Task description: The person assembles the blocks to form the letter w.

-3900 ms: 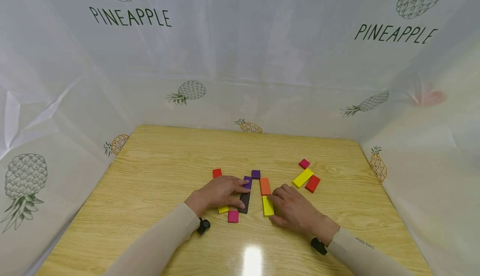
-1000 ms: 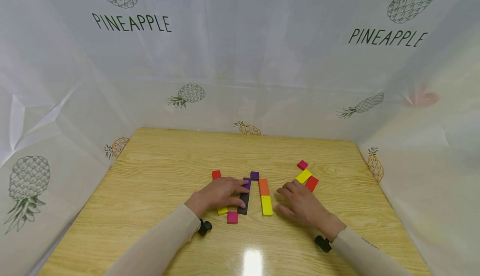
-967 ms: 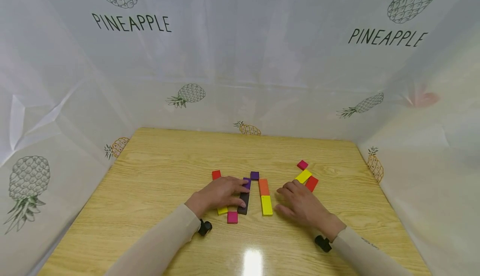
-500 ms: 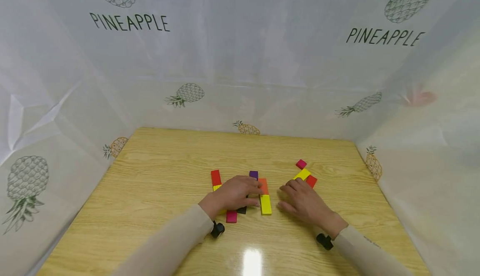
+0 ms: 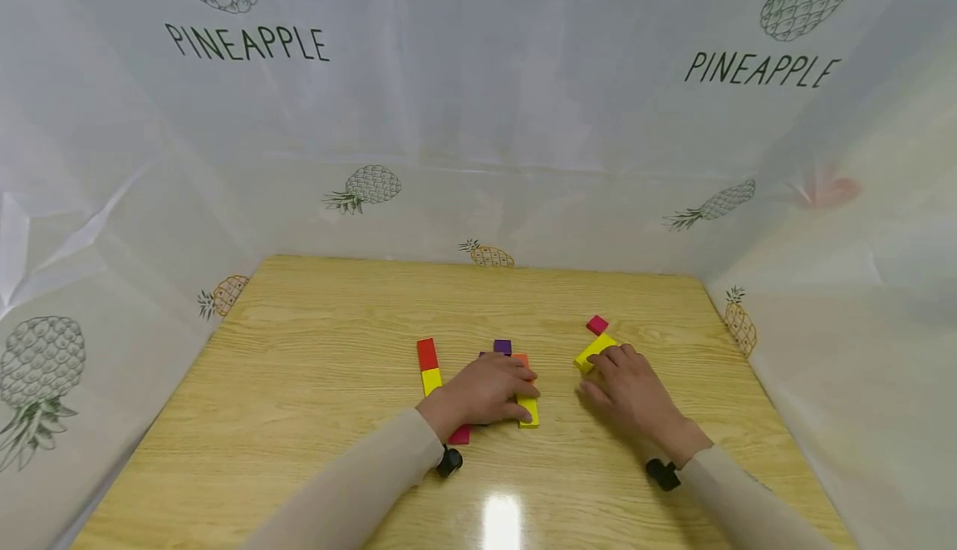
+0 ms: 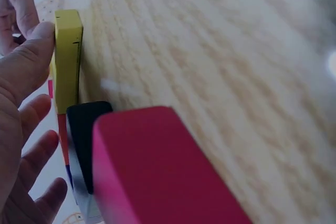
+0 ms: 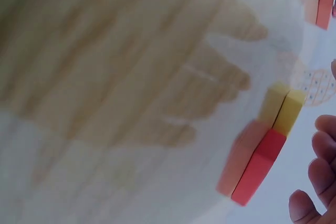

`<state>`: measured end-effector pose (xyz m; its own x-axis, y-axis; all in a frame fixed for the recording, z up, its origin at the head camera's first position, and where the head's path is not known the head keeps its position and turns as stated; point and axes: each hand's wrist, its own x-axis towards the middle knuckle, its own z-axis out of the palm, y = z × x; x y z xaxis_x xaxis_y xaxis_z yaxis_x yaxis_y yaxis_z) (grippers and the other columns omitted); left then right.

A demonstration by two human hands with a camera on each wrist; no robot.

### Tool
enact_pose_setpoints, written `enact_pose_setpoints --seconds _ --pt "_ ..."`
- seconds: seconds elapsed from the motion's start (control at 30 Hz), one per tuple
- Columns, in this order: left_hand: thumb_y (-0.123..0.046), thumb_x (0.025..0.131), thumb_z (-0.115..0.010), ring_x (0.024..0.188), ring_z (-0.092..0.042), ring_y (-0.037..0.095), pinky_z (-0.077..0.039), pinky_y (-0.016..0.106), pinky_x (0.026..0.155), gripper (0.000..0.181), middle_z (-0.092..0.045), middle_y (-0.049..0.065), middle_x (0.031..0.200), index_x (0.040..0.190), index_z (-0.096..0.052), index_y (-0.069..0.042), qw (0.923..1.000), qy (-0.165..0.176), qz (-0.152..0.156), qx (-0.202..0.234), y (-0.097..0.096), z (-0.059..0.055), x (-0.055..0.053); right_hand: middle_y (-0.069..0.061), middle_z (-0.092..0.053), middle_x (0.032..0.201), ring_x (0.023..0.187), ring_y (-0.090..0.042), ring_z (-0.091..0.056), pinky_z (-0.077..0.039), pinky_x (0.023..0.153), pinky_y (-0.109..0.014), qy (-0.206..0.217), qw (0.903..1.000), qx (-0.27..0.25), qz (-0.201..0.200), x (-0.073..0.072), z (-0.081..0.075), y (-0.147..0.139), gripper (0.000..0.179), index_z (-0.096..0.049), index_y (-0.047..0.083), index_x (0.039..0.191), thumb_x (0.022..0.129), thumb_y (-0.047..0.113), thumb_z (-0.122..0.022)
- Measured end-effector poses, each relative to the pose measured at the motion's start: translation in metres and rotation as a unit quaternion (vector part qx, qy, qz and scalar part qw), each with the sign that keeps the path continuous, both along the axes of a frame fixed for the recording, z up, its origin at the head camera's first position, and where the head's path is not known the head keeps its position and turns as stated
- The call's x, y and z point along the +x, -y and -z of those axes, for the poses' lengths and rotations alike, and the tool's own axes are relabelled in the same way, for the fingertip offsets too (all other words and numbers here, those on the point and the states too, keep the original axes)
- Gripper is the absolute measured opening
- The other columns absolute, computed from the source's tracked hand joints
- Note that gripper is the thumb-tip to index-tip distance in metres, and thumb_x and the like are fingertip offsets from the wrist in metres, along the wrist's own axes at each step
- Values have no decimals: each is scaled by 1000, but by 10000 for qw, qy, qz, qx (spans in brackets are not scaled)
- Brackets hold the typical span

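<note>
My left hand (image 5: 486, 388) lies over the middle blocks. Its fingertips reach the orange block (image 5: 520, 360) and the yellow block (image 5: 529, 413) in line with it. In the left wrist view the thumb touches that yellow block's side, while the other fingers are loose and spread. A black block (image 6: 86, 129) and a pink block (image 6: 157, 166) show nearer that camera. To the right, my right hand (image 5: 631, 388) has its fingertips at a tilted yellow block (image 5: 591, 354), the thumb lower and apart. The red block beside it is hidden under this hand.
A red block (image 5: 427, 354) and a yellow block (image 5: 431, 380) form the left line, partly covered by my left hand. A small purple block (image 5: 503, 347) sits behind the middle. Another pink block (image 5: 596, 324) lies at the far right. Printed plastic sheeting (image 5: 478, 101) surrounds the wooden table (image 5: 336, 309).
My left hand has moved right, from the purple and black blocks to the orange and yellow line. My right hand has left that line and shifted right to the loose yellow block, covering the red one.
</note>
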<state>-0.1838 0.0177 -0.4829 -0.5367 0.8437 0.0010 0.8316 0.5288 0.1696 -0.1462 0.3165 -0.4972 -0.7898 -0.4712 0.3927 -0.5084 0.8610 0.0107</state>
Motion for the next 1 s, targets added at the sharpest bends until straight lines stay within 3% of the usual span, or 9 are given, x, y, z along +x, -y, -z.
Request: enact_pose_setpoints --seconds 0.3,0.53,0.73,1.0 --pt "-51 101 -66 148 -48 15 -35 45 126 40 -62 -11 150 137 -72 -34 9998 -13 -102 148 5 5 0 -8 -63 96 88 -27 -51 -47 78 -41 -44 10000 -49 -2 -5 0 -9 35 -71 2 104 90 31 -84" --pt "-49 102 -66 148 -49 14 -32 40 128 40 -62 -11 150 137 -73 -32 9997 96 -107 174 7 5 0 -11 -66 99 91 -30 -55 -51 82 -44 -16 10000 -69 46 -10 -1 -11 35 -72 0 105 90 30 -84" --pt "-48 103 -65 149 -48 14 -30 38 129 40 -61 -10 152 138 -72 -31 9999 94 -50 67 5 5 0 -18 -68 110 99 -37 -57 -53 85 -50 260 9987 -148 411 -20 -5 -18 39 -72 -2 114 95 31 -78" --pt "-49 104 -62 152 -45 16 -31 34 129 42 -58 -8 155 141 -70 -31 9998 185 -24 9 6 5 2 -25 -68 113 102 -45 -58 -55 84 -59 280 9950 -74 959 -48 -10 -32 42 -70 -6 119 96 28 -77"
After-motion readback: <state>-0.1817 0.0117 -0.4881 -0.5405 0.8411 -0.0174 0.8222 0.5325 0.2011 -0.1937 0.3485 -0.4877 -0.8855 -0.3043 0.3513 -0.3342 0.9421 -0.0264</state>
